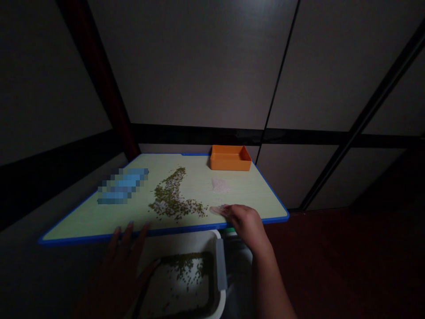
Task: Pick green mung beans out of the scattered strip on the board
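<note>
Loads of little green beans (172,195) lie left of the right hand (249,226), too blurry at the tips to say if it's gripping; left hand (116,266) is splayed. Sloppy swipe could probably mix in the pale heap (221,185) just beyond.

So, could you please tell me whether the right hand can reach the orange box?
Probably yes: nothing tall stands between the right hand and the orange box, just a low pale patch on the tabletop.
</note>
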